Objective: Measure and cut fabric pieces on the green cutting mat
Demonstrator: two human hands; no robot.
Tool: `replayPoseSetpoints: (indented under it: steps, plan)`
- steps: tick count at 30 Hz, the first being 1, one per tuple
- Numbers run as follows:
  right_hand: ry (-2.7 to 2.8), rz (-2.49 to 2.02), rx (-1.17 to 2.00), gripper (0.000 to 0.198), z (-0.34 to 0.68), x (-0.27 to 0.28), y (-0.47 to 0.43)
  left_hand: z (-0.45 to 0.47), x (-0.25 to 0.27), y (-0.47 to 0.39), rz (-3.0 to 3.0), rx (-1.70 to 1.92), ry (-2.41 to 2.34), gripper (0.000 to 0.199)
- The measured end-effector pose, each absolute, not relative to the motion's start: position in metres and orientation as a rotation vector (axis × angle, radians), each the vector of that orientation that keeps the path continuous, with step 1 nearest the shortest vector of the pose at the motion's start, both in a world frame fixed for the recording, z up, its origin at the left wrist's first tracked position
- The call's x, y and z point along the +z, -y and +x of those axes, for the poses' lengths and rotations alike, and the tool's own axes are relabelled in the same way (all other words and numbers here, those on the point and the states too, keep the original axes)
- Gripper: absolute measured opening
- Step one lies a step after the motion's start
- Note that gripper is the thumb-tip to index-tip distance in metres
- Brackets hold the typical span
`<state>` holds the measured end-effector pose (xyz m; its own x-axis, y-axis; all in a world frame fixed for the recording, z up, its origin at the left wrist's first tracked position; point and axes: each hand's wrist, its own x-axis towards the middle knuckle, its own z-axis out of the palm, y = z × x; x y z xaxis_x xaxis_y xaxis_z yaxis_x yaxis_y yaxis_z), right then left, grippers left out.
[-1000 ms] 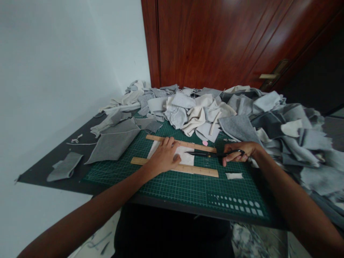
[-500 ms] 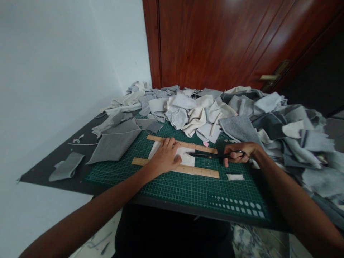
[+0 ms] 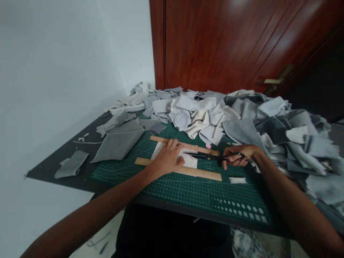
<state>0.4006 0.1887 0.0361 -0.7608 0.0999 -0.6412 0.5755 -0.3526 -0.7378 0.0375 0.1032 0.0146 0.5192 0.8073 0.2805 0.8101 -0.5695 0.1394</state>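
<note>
Flat on a white fabric piece (image 3: 189,161), the left hand (image 3: 168,157) presses down with its fingers together and stretched out, pinning the cloth to the green cutting mat (image 3: 188,190). That cloth lies between two wooden rulers: the far ruler (image 3: 193,146) just beyond the fingertips and the near ruler (image 3: 204,173) under the heel of the hand. At the cloth's right edge the right hand (image 3: 238,156) has its fingers curled through the loops of black scissors (image 3: 206,156), the blades pointing left and nearly closed over the fabric. A small white offcut (image 3: 238,180) lies on the mat near the right wrist. Printed white gridlines and rows of small white squares and dots mark the mat; no lettering is readable. Behind, a heap of grey and cream fabric scraps (image 3: 228,114) spreads over the dark table (image 3: 53,165).
</note>
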Motion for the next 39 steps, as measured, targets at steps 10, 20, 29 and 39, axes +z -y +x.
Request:
replayPoseSetpoints:
  steps: [10, 20, 29, 39]
  plan:
    - [-1.587, 0.928, -2.112, 0.048, 0.4018, 0.0352, -0.1882, 0.038, 0.0149, -0.1026, -2.713, -0.502, 1.458, 0.033]
    - [-1.589, 0.821, -2.237, 0.047, 0.4066, 0.0287, -0.192, 0.0375, 0.0154, -0.1029, -2.717, -0.493, 1.455, 0.03]
    - [-1.553, 0.802, -2.288, 0.04, 0.4072, 0.029, -0.191, 0.0372, 0.0143, -0.1039, -2.717, -0.472, 1.458, 0.031]
    - [-1.558, 0.809, -2.295, 0.044, 0.4066, 0.0294, -0.1904, 0.0383, 0.016, -0.1035, -2.721, -0.482, 1.467, 0.032]
